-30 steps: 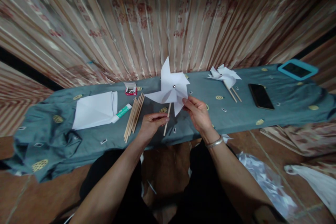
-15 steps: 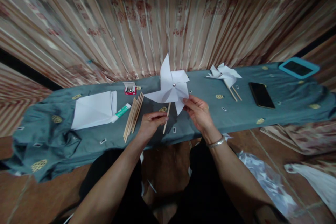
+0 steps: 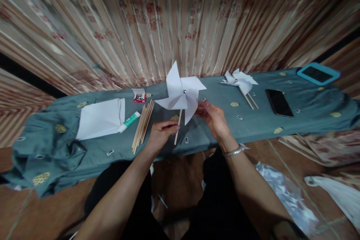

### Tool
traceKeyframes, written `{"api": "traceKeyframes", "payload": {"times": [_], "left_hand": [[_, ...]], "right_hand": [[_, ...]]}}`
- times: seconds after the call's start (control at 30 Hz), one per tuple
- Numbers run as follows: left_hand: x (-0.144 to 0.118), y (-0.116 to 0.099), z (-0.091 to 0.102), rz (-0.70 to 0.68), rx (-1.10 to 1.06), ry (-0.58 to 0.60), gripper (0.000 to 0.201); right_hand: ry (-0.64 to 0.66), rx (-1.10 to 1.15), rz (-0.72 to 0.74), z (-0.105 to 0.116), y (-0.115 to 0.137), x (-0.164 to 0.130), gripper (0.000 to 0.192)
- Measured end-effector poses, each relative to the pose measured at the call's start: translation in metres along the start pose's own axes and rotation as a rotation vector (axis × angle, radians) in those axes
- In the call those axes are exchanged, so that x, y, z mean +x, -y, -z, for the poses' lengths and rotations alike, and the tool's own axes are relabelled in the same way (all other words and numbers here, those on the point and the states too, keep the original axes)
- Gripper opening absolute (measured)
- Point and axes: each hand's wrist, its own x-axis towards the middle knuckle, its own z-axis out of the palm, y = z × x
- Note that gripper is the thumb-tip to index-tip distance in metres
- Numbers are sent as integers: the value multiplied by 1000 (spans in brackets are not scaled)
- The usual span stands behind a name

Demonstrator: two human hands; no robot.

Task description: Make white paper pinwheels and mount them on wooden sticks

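A white paper pinwheel (image 3: 180, 95) with a shiny pin at its centre stands upright over the middle of the cloth. Its thin wooden stick (image 3: 178, 132) is pinched between the thumb and fingers of my left hand (image 3: 162, 131). My right hand (image 3: 212, 118) is just right of the lower blade, thumb and fingers apart; its fingertips are partly behind the paper. Left of my left hand lies a bundle of wooden sticks (image 3: 143, 125). A small red box of metal pins (image 3: 139, 96) sits open behind them.
A green-and-white glue stick (image 3: 129, 121) touches a stack of white paper (image 3: 98, 119). To the right lie finished-looking pinwheels (image 3: 241, 81), a black phone (image 3: 279, 102) and a blue-framed tablet (image 3: 318, 74). A pleated curtain (image 3: 174, 26) hangs behind. A plastic bag (image 3: 284, 195) lies on the floor.
The pinwheel's blades have turned slightly on the pin. My right fingers have come away from the lower blade. My left hand keeps its hold on the stick.
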Motion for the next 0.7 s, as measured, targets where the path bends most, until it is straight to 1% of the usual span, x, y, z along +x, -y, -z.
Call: {"api": "traceKeyframes", "payload": {"times": [0.07,0.13,0.23,0.4,0.57,0.7], "left_hand": [[-1,0,1,9,9,2,23],[-1,2,1,21,19,16,23],[-2,4,-1,37,29,40,24],[-3,8,0,58,76,50,29],[-5,8,4,66,120,83,33],[-6,8,6,72,136,126,31]], "right_hand": [[-34,26,-1,5,1,3,49],[-39,60,5,6,0,5,46],[-34,108,22,3,-3,6,40],[-93,219,59,2,-6,10,34],[-163,233,48,13,-8,17,29],[-222,243,72,21,-8,22,27]]}}
